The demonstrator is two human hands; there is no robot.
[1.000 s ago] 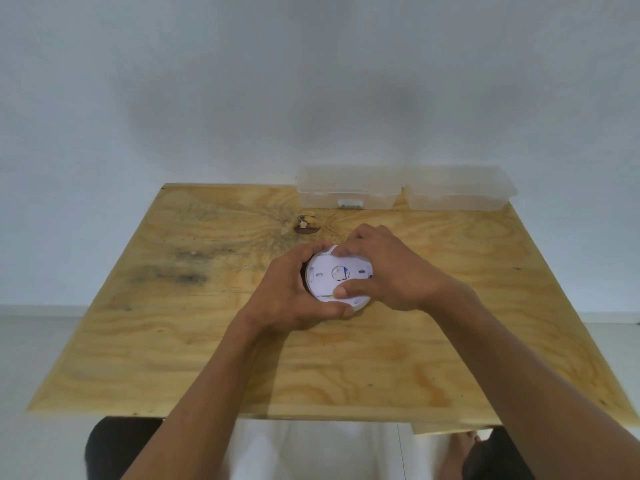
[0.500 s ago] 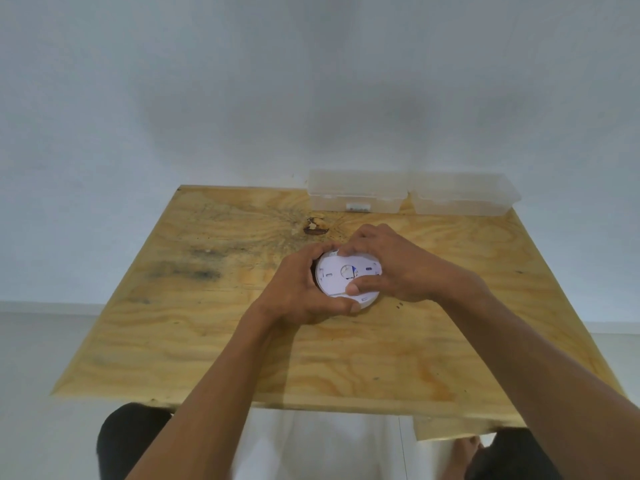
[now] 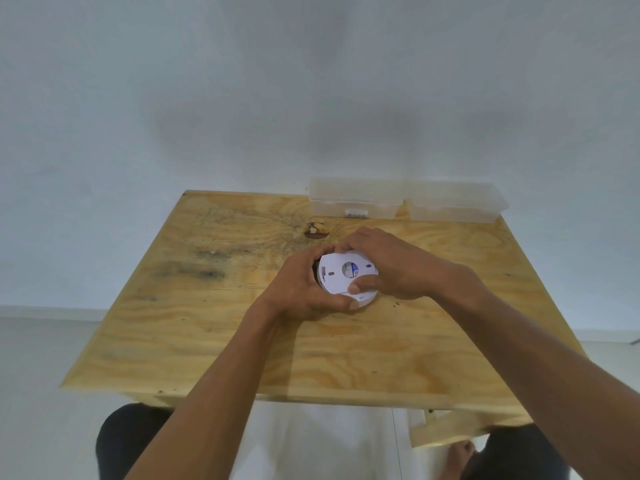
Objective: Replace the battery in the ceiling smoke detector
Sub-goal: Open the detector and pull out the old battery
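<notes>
The detector (image 3: 341, 277) sat on the wooden surface (image 3: 207, 323), a little beyond its middle, back side up, with both hands closed around it. The left hand (image 3: 301, 289) cupped the near-left rim, fingers curled under and against the body. The right hand (image 3: 391, 268) covered the far-right side, its fingers (image 3: 363, 284) pinching the round back plate, the thumb pressed on the plate's near edge.

It looked like a light, stiff plastic shell, smooth enough to slip, so the rim seemed the place to grip: one hand steadying the body while the other turned the plate. The plate appeared thin; squeezing or prying at its centre might crack a tab.

Compared with a second ago, the plate seemed lifted or skewed slightly off the body at the near edge, and the hands had hardly shifted their grip. Two clear boxes (image 3: 356, 202) stood well apart at the far edge.
</notes>
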